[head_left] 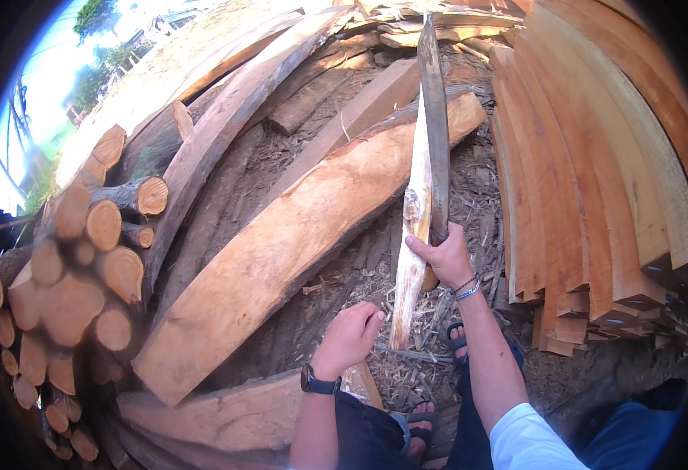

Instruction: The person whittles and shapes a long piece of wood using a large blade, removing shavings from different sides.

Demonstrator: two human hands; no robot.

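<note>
My right hand (447, 258) is closed around a machete, with its thumb pressed over a pale, peeled wooden stick. The long dark machete blade (436, 117) points away from me, and the stick (409, 266) lies along its left side, roughly upright in view. Part of the brown handle shows below my fingers. My left hand (349, 335) hovers lower and to the left of the stick, apart from it. Its fingers are curled into a loose fist with nothing visible in it, though the palm side is hidden.
A large split timber (281, 243) slants across the middle. Cut round logs (105, 227) are stacked at the left, and long sawn boards (587, 204) at the right. Wood shavings (360, 290) cover the ground near my sandaled feet. Another slab (219, 411) lies at the lower left.
</note>
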